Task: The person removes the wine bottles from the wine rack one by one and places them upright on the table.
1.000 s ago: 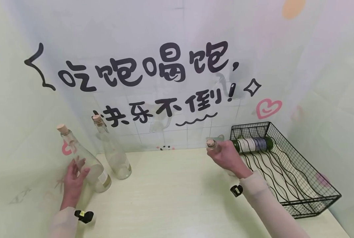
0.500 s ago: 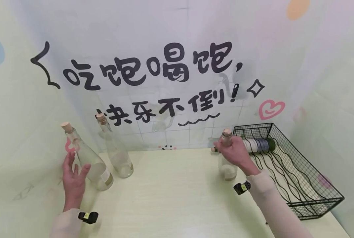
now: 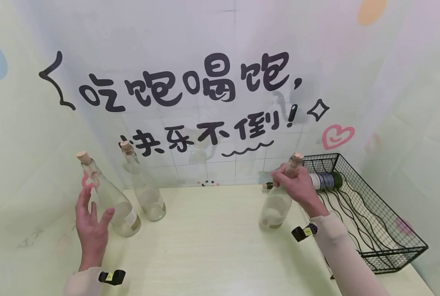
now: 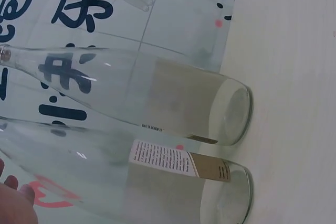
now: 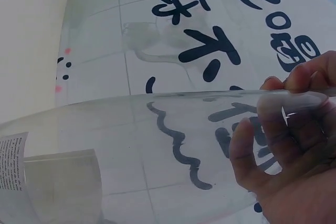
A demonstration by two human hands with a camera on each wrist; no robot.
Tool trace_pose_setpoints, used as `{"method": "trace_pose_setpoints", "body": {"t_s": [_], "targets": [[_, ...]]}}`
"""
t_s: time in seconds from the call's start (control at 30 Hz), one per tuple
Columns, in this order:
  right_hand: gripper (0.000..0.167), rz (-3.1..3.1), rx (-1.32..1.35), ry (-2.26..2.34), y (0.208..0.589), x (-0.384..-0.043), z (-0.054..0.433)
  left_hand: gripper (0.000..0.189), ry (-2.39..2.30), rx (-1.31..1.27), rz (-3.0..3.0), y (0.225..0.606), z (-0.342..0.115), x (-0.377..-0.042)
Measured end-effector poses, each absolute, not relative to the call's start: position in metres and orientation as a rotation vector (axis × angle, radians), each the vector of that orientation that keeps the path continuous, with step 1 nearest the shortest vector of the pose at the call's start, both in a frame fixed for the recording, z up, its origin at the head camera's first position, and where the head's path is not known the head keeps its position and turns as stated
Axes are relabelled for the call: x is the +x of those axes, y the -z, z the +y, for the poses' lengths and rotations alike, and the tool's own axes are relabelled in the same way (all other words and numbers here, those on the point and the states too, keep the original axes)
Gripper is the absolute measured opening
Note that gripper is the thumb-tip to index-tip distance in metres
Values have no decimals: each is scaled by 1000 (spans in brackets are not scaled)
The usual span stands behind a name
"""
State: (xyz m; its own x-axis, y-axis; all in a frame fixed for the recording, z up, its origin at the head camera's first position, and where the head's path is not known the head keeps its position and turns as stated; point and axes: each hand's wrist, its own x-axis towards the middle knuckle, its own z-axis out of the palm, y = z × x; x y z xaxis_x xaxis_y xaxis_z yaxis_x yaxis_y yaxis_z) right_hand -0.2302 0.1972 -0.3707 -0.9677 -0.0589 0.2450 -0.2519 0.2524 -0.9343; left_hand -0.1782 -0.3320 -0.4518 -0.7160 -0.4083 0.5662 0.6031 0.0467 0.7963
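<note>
My right hand (image 3: 299,187) grips the neck of a clear glass bottle (image 3: 275,207) with a cork. The bottle leans, its top to the right and its base to the left; whether the base touches the table cannot be told. In the right wrist view, fingers (image 5: 286,129) show through the glass. At the left, my left hand (image 3: 92,224) has spread fingers beside a corked clear bottle (image 3: 121,213), which stands upright. Another corked clear bottle (image 3: 147,197) stands just behind it. Part of the left hand (image 4: 18,203) shows at the left wrist view's edge.
A black wire rack (image 3: 393,257) with wavy bars stands on the table (image 3: 201,250) at the right. A dark green bottle (image 3: 327,180) lies across its far end, partly hidden by my right hand, its corked neck sticking out leftward. A printed curtain (image 3: 212,33) hangs behind.
My right hand has moved right with its bottle, which has gone from upright to leaning. My left fingers have straightened and spread beside the front left bottle. The view has shifted slightly.
</note>
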Motion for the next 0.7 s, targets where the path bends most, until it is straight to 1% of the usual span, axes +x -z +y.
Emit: {"method": "trace_pose_setpoints", "body": {"t_s": [0.23, 0.5, 0.7], "targets": [[27, -2207, 289, -1987, 369, -233, 195, 83, 1768, -438, -1472, 449, -312, -173], [30, -2089, 307, -2087, 371, -235, 188, 88, 1711, -466, -1514, 454, -298, -174], [31, -2081, 274, -2114, 370, -233, 186, 87, 1732, -515, -1566, 458, -286, -177]]}}
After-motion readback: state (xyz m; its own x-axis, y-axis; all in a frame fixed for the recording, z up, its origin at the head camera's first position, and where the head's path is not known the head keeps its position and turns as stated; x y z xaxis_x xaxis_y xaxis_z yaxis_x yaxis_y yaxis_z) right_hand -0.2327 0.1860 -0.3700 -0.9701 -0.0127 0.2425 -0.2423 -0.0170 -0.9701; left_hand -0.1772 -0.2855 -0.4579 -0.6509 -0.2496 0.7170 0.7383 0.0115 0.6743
